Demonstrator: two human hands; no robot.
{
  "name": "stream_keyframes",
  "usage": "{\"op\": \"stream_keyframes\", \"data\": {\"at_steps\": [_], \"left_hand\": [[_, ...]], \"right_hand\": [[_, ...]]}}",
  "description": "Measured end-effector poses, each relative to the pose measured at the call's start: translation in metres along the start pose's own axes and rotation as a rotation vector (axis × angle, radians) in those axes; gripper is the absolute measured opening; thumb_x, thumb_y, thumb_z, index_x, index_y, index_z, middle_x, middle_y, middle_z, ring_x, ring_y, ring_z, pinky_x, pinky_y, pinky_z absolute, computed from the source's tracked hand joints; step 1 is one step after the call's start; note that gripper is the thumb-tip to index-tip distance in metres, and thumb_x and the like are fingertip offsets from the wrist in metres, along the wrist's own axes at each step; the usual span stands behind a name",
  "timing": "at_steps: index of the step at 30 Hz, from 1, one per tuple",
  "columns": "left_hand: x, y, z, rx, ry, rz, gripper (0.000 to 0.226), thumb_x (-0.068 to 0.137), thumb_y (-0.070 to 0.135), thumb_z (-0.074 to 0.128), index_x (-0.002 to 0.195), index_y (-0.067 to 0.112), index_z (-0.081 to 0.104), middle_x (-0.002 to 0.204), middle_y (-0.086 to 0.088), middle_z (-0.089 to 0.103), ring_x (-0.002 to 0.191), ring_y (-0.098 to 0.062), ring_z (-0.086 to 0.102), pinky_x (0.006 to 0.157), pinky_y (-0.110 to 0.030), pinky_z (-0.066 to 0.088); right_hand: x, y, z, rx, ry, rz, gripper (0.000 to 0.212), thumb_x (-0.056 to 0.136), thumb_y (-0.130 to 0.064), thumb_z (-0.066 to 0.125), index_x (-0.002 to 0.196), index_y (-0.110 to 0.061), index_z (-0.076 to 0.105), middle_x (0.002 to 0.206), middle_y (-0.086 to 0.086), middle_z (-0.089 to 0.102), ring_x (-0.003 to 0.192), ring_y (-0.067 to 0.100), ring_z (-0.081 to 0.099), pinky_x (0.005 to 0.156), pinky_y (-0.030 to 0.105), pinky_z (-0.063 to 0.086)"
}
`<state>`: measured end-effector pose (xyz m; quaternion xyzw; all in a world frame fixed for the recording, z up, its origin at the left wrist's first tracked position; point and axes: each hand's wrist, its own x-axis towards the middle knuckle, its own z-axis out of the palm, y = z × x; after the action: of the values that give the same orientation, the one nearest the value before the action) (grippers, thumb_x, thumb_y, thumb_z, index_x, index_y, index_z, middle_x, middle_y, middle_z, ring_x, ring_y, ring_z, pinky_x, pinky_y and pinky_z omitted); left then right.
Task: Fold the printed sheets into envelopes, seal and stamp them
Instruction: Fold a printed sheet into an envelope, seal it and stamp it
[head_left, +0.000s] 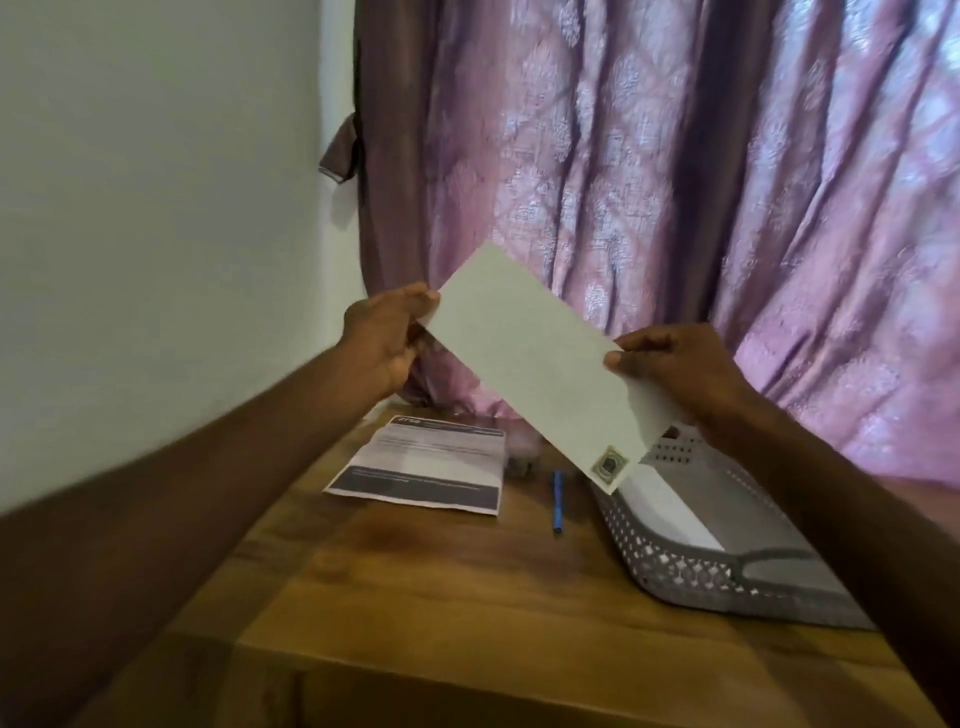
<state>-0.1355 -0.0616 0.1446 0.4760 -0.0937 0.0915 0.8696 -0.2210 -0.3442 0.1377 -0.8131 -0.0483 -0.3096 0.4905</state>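
Dim indoor light through the backlit curtain (675, 182); soft motion blur, wide-angle stretch at the edges.

An envelope (540, 364) is held in the air above the far part of a table (441, 597), tilted, its left end higher than its right. The left hand (387, 338) pinches the upper left end; the right hand (670, 369) pinches the right edge. A stamp (609, 464) sits at the envelope's lowest corner. On the table, a printed sheet (426, 465) lies far left, a pen (558, 501) just right of it, and a basket (727, 561) on the right. A curtain (675, 156) hangs behind, a wall (156, 208) to the left.
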Motion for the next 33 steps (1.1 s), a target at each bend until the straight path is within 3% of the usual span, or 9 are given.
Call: {"op": "stream_keyframes", "data": {"at_steps": [3, 5, 10, 14, 18, 21, 25, 30, 33], "left_hand": [[0.024, -0.009, 0.055, 0.111, -0.06, -0.012, 0.012, 0.093, 0.003, 0.072, 0.1, 0.012, 0.069, 0.081, -0.002, 0.065, 0.062, -0.01, 0.057, 0.042, -0.015, 0.046], [0.033, -0.022, 0.087, 0.175, -0.061, -0.012, 0.015, 0.089, 0.002, 0.077, 0.097, 0.012, 0.071, 0.076, -0.002, 0.064, 0.059, -0.01, 0.053, 0.045, -0.017, 0.045], [0.035, -0.078, 0.149, 0.339, -0.054, 0.011, 0.016, 0.08, -0.004, 0.083, 0.088, 0.009, 0.08, 0.076, -0.008, 0.074, 0.048, -0.014, 0.054, 0.043, -0.015, 0.038], [0.038, -0.123, 0.177, 0.633, -0.075, 0.094, 0.011, 0.085, 0.0, 0.08, 0.094, 0.005, 0.082, 0.088, -0.009, 0.078, 0.058, -0.011, 0.067, 0.053, -0.019, 0.052], [0.045, -0.164, 0.173, 0.906, -0.175, 0.195, 0.011, 0.087, 0.006, 0.082, 0.097, 0.008, 0.083, 0.099, -0.009, 0.08, 0.081, -0.016, 0.075, 0.073, -0.023, 0.062], [0.045, -0.189, 0.164, 1.117, -0.244, 0.284, 0.011, 0.086, 0.006, 0.079, 0.091, 0.014, 0.085, 0.099, -0.005, 0.079, 0.1, -0.024, 0.074, 0.082, -0.03, 0.06], [0.042, -0.209, 0.157, 1.289, -0.374, 0.408, 0.017, 0.086, 0.003, 0.073, 0.09, 0.015, 0.085, 0.096, -0.007, 0.08, 0.092, -0.024, 0.073, 0.072, -0.027, 0.048], [0.049, -0.217, 0.15, 1.361, -0.467, 0.433, 0.022, 0.085, -0.003, 0.07, 0.091, 0.012, 0.084, 0.096, -0.008, 0.08, 0.094, -0.025, 0.073, 0.087, -0.041, 0.06], [0.053, -0.219, 0.144, 1.279, -0.441, 0.446, 0.018, 0.085, -0.001, 0.071, 0.091, 0.011, 0.084, 0.096, -0.008, 0.08, 0.091, -0.02, 0.071, 0.085, -0.037, 0.059]], "right_hand": [[0.0, 0.017, -0.029, 0.055, 0.088, 0.069, 0.01, 0.079, -0.012, 0.086, 0.086, -0.01, 0.08, 0.072, 0.004, 0.077, 0.056, 0.015, 0.069, 0.053, 0.024, 0.056], [-0.006, 0.033, -0.044, 0.053, 0.135, 0.145, 0.014, 0.079, -0.014, 0.087, 0.089, -0.008, 0.081, 0.083, 0.011, 0.079, 0.069, 0.024, 0.072, 0.069, 0.033, 0.06], [-0.027, 0.076, -0.078, -0.027, 0.156, 0.338, 0.018, 0.081, -0.012, 0.084, 0.091, 0.0, 0.076, 0.092, 0.021, 0.077, 0.08, 0.033, 0.073, 0.071, 0.038, 0.058], [-0.043, 0.093, -0.089, -0.105, 0.013, 0.578, 0.029, 0.084, -0.009, 0.082, 0.106, 0.005, 0.068, 0.092, 0.019, 0.076, 0.079, 0.032, 0.074, 0.065, 0.035, 0.057], [-0.048, 0.104, -0.092, -0.308, -0.173, 0.619, 0.022, 0.082, -0.01, 0.085, 0.092, 0.001, 0.068, 0.063, 0.009, 0.074, 0.049, 0.018, 0.07, 0.042, 0.023, 0.051], [-0.044, 0.11, -0.09, -0.409, -0.323, 0.607, 0.023, 0.084, -0.011, 0.084, 0.088, 0.005, 0.068, 0.058, 0.01, 0.073, 0.044, 0.018, 0.068, 0.043, 0.024, 0.052], [-0.036, 0.115, -0.083, -0.522, -0.431, 0.613, 0.026, 0.087, -0.016, 0.081, 0.079, 0.007, 0.072, 0.066, 0.017, 0.075, 0.045, 0.018, 0.068, 0.044, 0.024, 0.054], [-0.026, 0.122, -0.076, -0.655, -0.519, 0.589, 0.03, 0.088, -0.021, 0.08, 0.078, 0.006, 0.075, 0.07, 0.016, 0.076, 0.049, 0.019, 0.071, 0.045, 0.023, 0.054], [-0.02, 0.127, -0.074, -0.713, -0.576, 0.565, 0.034, 0.088, -0.027, 0.081, 0.075, 0.004, 0.075, 0.067, 0.013, 0.076, 0.05, 0.02, 0.072, 0.047, 0.023, 0.054]]}}
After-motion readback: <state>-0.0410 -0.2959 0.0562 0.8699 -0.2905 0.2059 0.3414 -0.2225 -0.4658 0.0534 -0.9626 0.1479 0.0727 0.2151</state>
